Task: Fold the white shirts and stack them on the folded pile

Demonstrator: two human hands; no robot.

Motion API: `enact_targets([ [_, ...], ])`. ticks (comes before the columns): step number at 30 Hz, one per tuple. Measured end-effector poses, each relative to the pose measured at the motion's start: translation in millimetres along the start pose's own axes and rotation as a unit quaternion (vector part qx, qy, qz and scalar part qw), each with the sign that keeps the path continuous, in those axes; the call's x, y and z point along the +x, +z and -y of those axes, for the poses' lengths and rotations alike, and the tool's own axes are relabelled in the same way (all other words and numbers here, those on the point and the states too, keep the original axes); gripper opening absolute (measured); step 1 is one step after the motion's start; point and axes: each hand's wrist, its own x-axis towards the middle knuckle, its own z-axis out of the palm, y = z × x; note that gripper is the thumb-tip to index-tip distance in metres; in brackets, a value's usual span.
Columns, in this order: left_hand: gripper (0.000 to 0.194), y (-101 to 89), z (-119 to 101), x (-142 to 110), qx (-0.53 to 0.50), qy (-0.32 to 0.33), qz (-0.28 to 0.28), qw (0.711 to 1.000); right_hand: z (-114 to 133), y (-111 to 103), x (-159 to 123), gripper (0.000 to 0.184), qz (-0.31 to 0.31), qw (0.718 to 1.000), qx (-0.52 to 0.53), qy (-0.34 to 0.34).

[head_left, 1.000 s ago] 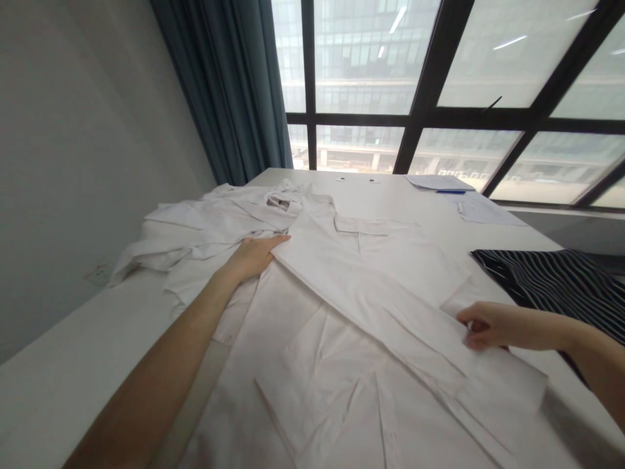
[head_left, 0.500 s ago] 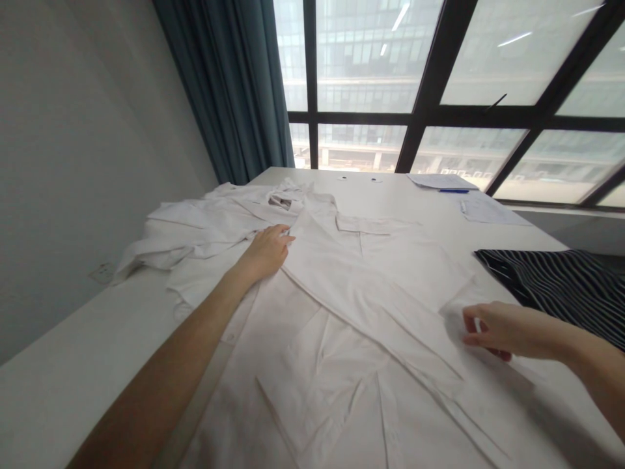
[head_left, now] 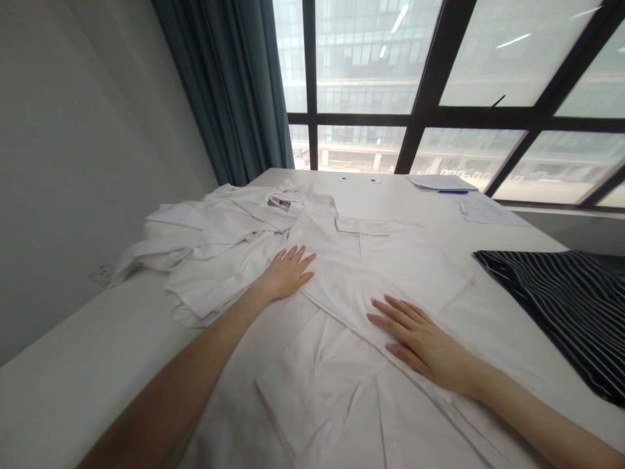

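A white shirt (head_left: pixel 342 273) lies spread over the table, with one sleeve folded diagonally across its front. My left hand (head_left: pixel 286 273) rests on the cloth near the upper end of that sleeve, fingers spread and flat. Lower down and to the right, my right hand (head_left: pixel 415 335) lies on the sleeve with its fingers stretched out. Neither hand grips the fabric. Toward the bottom of the view the shirt shows creases and fold lines.
More crumpled white garments (head_left: pixel 190 228) lie at the left edge of the white table (head_left: pixel 58 345). A black striped cloth (head_left: pixel 571 306) is at the right. Papers (head_left: pixel 493 208) and a blue pen (head_left: pixel 452 191) lie at the far right, before the window. A blue curtain (head_left: pixel 239 91) hangs behind.
My right hand has moved left from the shirt's right side onto the sleeve and flattened. My left hand has slid slightly toward me and right, with its fingers now spread.
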Motion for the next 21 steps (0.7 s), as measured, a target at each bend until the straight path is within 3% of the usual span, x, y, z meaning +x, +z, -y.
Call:
enact_targets([
  [6, 0.074, -1.0, 12.7, 8.4, -0.024, -0.046, 0.030, 0.998, -2.1, -0.2, -2.5, 0.050, 0.009, 1.000, -0.006, -0.001],
  [10, 0.077, 0.7, 30.7, 25.1, -0.031, -0.101, 0.051, 0.993, -0.9, -0.4, -1.6, 0.051, 0.007, 1.000, -0.010, -0.003],
  [12, 0.074, 0.0, 34.5, 33.4, -0.023, -0.129, 0.032, 0.991, 0.3, -1.4, -1.2, 0.051, 0.007, 1.000, -0.011, -0.002],
  [17, 0.056, -6.3, 14.5, 52.2, 0.000, -0.139, -0.072, 0.988, 2.1, -2.7, -0.2, 0.050, 0.011, 1.000, -0.009, 0.003],
  [21, 0.058, -2.6, -3.5, 72.5, -0.017, -0.071, -0.057, 0.996, 0.7, 0.1, -0.6, 0.051, 0.008, 1.000, -0.006, 0.002],
])
